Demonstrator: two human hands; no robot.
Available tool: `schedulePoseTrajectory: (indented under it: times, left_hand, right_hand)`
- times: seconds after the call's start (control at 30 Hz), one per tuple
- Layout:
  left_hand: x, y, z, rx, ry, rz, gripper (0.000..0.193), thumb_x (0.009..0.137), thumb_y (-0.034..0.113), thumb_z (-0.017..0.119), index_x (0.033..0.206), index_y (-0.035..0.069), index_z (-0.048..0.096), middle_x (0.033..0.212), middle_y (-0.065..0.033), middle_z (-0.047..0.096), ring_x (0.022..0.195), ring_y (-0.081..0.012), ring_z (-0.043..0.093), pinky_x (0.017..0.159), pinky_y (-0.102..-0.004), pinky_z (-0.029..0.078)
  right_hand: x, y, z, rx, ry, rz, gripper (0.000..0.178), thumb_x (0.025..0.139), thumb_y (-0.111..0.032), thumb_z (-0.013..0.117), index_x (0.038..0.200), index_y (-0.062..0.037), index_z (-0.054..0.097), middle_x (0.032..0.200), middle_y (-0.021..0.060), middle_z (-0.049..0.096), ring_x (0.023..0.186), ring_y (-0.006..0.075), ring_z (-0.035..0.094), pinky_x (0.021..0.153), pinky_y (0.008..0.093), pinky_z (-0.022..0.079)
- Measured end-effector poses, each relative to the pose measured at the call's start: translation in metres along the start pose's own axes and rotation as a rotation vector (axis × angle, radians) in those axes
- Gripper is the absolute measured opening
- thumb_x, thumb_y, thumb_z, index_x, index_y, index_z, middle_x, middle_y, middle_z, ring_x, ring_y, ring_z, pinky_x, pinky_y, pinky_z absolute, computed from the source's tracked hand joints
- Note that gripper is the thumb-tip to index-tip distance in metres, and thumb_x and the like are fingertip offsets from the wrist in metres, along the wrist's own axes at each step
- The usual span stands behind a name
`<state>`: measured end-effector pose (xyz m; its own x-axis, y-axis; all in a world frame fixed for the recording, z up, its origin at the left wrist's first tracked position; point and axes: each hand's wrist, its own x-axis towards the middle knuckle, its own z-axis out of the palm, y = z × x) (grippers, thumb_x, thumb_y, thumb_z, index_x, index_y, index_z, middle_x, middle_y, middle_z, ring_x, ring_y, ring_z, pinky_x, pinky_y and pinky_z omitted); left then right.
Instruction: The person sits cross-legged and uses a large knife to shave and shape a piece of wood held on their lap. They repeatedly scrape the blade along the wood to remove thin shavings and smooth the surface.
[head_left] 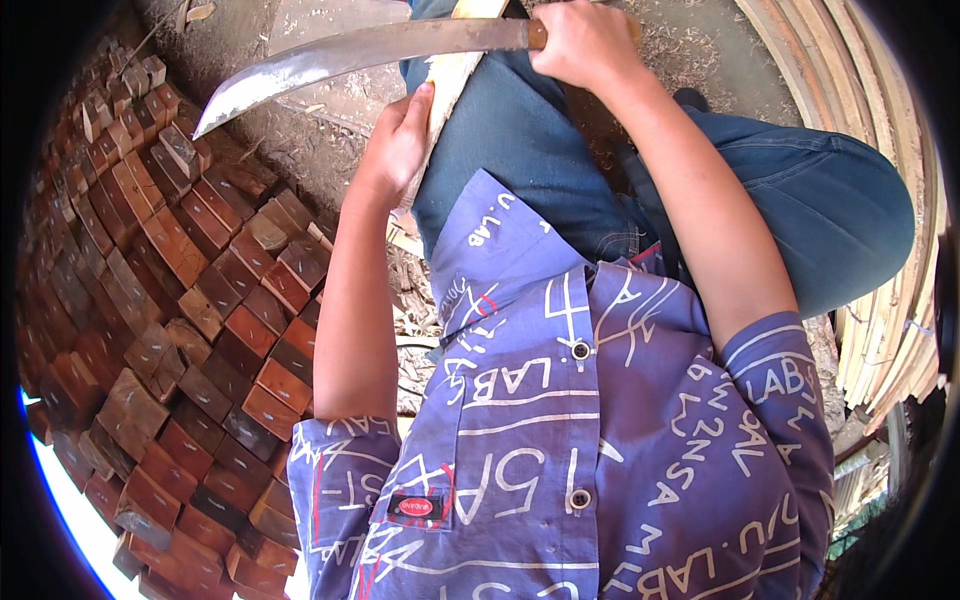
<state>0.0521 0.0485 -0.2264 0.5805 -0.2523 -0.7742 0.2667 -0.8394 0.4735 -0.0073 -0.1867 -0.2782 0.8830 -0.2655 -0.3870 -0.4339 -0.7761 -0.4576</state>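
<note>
My right hand (588, 45) is wrapped round the wooden handle of a machete (350, 55) at the top of the view. Its long curved blade points left and crosses above a pale wooden strip (452, 85). That strip lies slantwise along my thigh in blue jeans. On the strip's left edge, lower down, my left hand (400, 140) grips it, thumb uppermost. The blade passes just beyond the left thumb; whether its edge touches the wood I cannot tell. The strip's far end runs out of view at the top.
A tall stack of reddish-brown wooden blocks (215, 330) fills the left side. Long pale bent strips of wood (870, 110) lie in a bundle at the right. Wood shavings (700, 45) litter the ground beyond my legs. A flat grey slab (330, 40) lies at the upper left.
</note>
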Motion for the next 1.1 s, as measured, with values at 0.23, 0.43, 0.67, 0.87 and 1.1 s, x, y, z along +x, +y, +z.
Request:
schedulePoseTrajectory:
  times: [0.23, 0.43, 0.67, 0.87, 1.1]
  left_hand:
    - [-0.008, 0.011, 0.006, -0.086, 0.069, 0.016, 0.057, 0.101, 0.045, 0.041, 0.115, -0.007, 0.060, 0.099, -0.0196, 0.067, 0.094, -0.0220, 0.058, 0.092, -0.0329, 0.044]
    - [0.001, 0.005, 0.008, 0.047, 0.030, 0.017, 0.057, 0.101, 0.045, 0.041, 0.116, -0.007, 0.061, 0.098, -0.0203, 0.066, 0.093, -0.0213, 0.058, 0.090, -0.0339, 0.044]
    - [-0.001, 0.012, 0.002, -0.024, -0.024, -0.025, 0.061, 0.102, 0.045, 0.038, 0.126, -0.009, 0.055, 0.118, -0.0205, 0.063, 0.111, -0.0224, 0.055, 0.101, -0.0319, 0.039]
    - [-0.004, 0.022, 0.001, -0.099, -0.017, -0.113, 0.064, 0.101, 0.046, 0.038, 0.136, -0.008, 0.047, 0.136, -0.0238, 0.053, 0.128, -0.0272, 0.048, 0.108, -0.0332, 0.032]
    - [0.004, 0.013, -0.003, -0.122, -0.068, -0.109, 0.068, 0.099, 0.050, 0.040, 0.134, -0.007, 0.049, 0.133, -0.0220, 0.055, 0.123, -0.0266, 0.051, 0.106, -0.0340, 0.035]
  right_hand:
    - [0.011, 0.032, -0.020, 0.112, 0.085, 0.256, 0.023, 0.073, -0.024, 0.060, 0.081, -0.0063, 0.072, 0.083, 0.0255, 0.068, 0.084, 0.0435, 0.067, 0.076, 0.0521, 0.053]
    - [0.004, 0.045, -0.016, 0.075, 0.113, 0.287, 0.025, 0.078, -0.027, 0.060, 0.087, -0.0073, 0.072, 0.086, 0.0256, 0.067, 0.085, 0.0440, 0.066, 0.076, 0.0522, 0.053]
    - [-0.014, -0.001, 0.014, 0.194, 0.050, -0.008, 0.021, 0.074, -0.023, 0.059, 0.076, -0.0048, 0.069, 0.076, 0.0254, 0.067, 0.077, 0.0439, 0.067, 0.074, 0.0532, 0.053]
    - [0.008, 0.005, 0.014, 0.144, 0.086, -0.006, 0.022, 0.071, -0.026, 0.062, 0.078, -0.0060, 0.068, 0.077, 0.0231, 0.067, 0.077, 0.0417, 0.067, 0.074, 0.0524, 0.053]
    - [0.018, 0.016, 0.006, 0.060, 0.155, 0.001, 0.023, 0.071, -0.025, 0.063, 0.082, -0.0066, 0.071, 0.084, 0.0237, 0.068, 0.082, 0.0413, 0.067, 0.077, 0.0507, 0.053]
